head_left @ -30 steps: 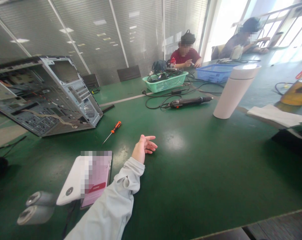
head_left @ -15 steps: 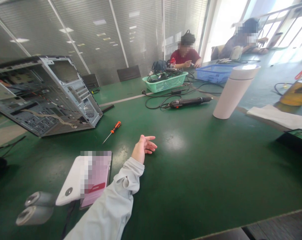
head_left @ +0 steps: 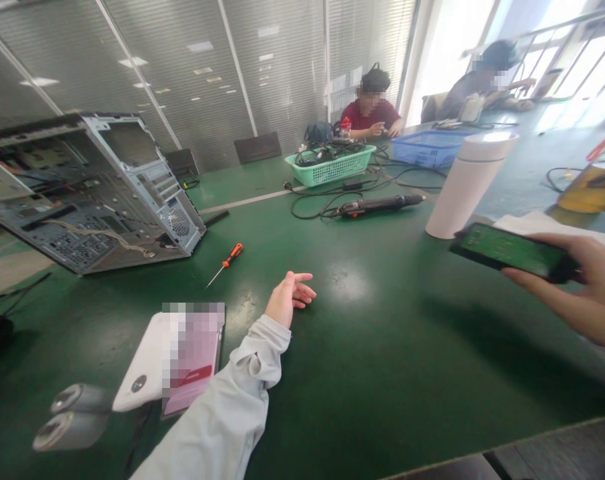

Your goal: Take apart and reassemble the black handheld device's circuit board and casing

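My left hand (head_left: pixel 291 293) rests on the green table, its fingers apart and holding nothing. Nearest to it lies a thin screwdriver (head_left: pixel 231 256) with an orange and black handle. At the right edge, my right hand (head_left: pixel 595 283) grips a flat black box with a green face (head_left: pixel 515 248), which looks like a circuit board. The box is tilted above the table, and its exact kind is unclear. Left of my left forearm lie a white device (head_left: pixel 145 363) and a phone with a pink screen (head_left: pixel 199 357), partly pixelated.
An opened computer case (head_left: pixel 127 193) stands at left. Two grey rolls (head_left: pixel 72 430) lie front left. Behind are a corded electric screwdriver (head_left: pixel 377 205), a pale tumbler (head_left: pixel 469 187), a green basket (head_left: pixel 332 170) of cables and a blue basket (head_left: pixel 427 150). Two people sit across.
My right hand has come into view at the right, holding the flat black box raised off the table. My left hand has hardly moved.
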Action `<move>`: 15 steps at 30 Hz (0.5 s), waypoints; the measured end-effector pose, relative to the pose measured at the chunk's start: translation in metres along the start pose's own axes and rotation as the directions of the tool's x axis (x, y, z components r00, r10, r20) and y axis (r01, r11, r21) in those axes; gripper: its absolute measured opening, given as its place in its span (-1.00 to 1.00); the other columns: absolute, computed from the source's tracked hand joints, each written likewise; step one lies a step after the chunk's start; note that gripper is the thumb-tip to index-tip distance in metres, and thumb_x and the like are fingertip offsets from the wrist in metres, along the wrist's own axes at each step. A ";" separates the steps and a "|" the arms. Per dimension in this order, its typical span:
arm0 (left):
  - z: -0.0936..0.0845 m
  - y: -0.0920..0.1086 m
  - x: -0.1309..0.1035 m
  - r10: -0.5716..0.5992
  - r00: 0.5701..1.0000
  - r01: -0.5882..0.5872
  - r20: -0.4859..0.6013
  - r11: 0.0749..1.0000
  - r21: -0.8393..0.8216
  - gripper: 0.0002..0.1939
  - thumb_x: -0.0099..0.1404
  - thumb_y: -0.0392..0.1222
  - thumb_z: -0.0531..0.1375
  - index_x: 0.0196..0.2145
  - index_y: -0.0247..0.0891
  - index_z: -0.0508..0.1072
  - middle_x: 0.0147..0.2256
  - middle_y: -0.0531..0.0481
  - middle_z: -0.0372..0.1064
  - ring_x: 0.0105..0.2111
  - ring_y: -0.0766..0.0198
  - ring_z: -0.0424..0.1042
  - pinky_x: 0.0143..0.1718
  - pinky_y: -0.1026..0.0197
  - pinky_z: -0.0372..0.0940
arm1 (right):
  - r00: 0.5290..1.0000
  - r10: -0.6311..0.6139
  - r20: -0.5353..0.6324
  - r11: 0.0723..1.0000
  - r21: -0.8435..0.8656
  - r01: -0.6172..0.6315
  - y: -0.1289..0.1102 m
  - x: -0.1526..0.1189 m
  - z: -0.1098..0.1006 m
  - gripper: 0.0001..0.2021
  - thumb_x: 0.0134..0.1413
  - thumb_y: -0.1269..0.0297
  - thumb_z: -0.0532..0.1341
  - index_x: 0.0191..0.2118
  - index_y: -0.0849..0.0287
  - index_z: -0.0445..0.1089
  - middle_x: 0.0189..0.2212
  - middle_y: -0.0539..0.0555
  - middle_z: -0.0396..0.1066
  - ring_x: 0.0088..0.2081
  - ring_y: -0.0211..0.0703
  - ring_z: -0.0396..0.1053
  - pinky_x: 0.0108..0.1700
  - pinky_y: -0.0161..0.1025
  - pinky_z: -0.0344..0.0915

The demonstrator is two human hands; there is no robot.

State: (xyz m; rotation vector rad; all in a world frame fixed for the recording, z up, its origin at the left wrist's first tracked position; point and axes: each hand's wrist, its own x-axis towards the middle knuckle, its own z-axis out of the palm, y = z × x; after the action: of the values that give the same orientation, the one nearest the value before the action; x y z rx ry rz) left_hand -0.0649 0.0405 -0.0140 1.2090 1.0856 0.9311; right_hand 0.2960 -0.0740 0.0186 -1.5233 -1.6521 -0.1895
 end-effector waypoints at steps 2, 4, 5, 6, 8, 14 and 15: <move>0.002 0.002 -0.002 -0.004 1.000 0.004 -0.015 1.000 -0.006 -0.52 0.26 0.07 -0.10 -0.28 -0.32 0.45 -0.55 -0.01 0.38 -0.59 0.40 0.33 -0.59 0.39 0.19 | 0.996 -0.087 0.019 0.995 -0.043 0.088 -0.026 0.012 0.022 -0.44 0.01 -0.24 0.04 -0.04 0.10 0.20 -0.25 0.16 0.23 -0.25 0.02 0.23 -0.23 0.01 0.23; 0.004 0.005 -0.003 0.005 0.998 -0.007 -0.060 0.999 -0.034 -0.56 0.25 0.06 -0.08 -0.27 -0.32 0.43 -0.50 0.00 0.36 -0.60 0.41 0.32 -0.62 0.39 0.19 | 0.980 -0.186 0.070 0.982 0.051 0.182 -0.059 0.022 0.051 -0.59 0.11 -0.02 0.06 -0.02 0.14 0.17 -0.19 0.15 0.23 -0.18 -0.05 0.24 -0.16 -0.07 0.25; 0.005 0.006 -0.004 0.013 0.995 -0.019 -0.095 0.998 -0.056 -0.57 0.24 0.06 -0.06 -0.25 -0.31 0.42 -0.47 0.00 0.36 -0.59 0.41 0.32 -0.64 0.39 0.18 | 0.971 -0.220 0.097 0.971 0.119 0.208 -0.076 0.026 0.066 -0.63 0.13 0.07 0.06 -0.01 0.15 0.16 -0.16 0.14 0.22 -0.14 -0.08 0.23 -0.12 -0.10 0.25; 0.006 0.008 -0.004 0.020 0.992 -0.030 -0.126 0.996 -0.082 -0.59 0.23 0.05 -0.05 -0.22 -0.30 0.40 -0.43 0.00 0.35 -0.59 0.41 0.32 -0.65 0.39 0.19 | 0.962 -0.246 0.118 0.956 0.192 0.221 -0.091 0.029 0.082 -0.64 0.13 0.14 0.07 0.00 0.16 0.15 -0.14 0.14 0.20 -0.11 -0.10 0.22 -0.09 -0.12 0.25; 0.008 0.010 -0.005 0.014 0.987 -0.037 -0.159 0.990 -0.138 -0.59 0.23 0.06 -0.06 -0.16 -0.27 0.35 -0.37 -0.01 0.34 -0.56 0.39 0.34 -0.67 0.38 0.21 | 0.946 -0.281 0.163 0.928 0.298 0.225 -0.115 0.032 0.110 -0.65 0.11 0.21 0.08 0.02 0.16 0.15 -0.10 0.13 0.17 -0.08 -0.11 0.21 -0.05 -0.14 0.25; 0.007 0.006 -0.004 -0.022 0.983 -0.004 -0.182 0.990 -0.142 -0.51 0.24 0.14 -0.13 -0.13 -0.28 0.30 -0.35 -0.07 0.33 -0.54 0.35 0.35 -0.67 0.36 0.24 | 0.885 -0.437 0.161 0.875 0.302 0.378 -0.135 0.024 0.158 -0.65 0.08 0.38 0.05 0.03 0.17 0.14 -0.02 0.15 0.11 -0.03 -0.08 0.18 0.00 -0.10 0.26; 0.006 0.005 -0.004 0.002 0.982 -0.024 -0.188 0.993 -0.113 -0.52 0.22 0.16 -0.09 -0.15 -0.27 0.31 -0.31 -0.08 0.33 -0.51 0.34 0.35 -0.66 0.36 0.25 | 0.871 -0.474 0.132 0.859 0.287 0.424 -0.134 0.023 0.160 -0.65 0.08 0.41 0.02 0.03 0.18 0.14 -0.02 0.16 0.11 -0.01 -0.06 0.16 0.01 -0.08 0.25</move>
State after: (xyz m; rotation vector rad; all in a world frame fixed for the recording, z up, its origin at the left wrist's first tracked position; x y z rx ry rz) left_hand -0.0601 0.0355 -0.0086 1.0507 1.1572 1.1202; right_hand 0.1059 0.0104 -0.0093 -0.9694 -2.0945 -0.0747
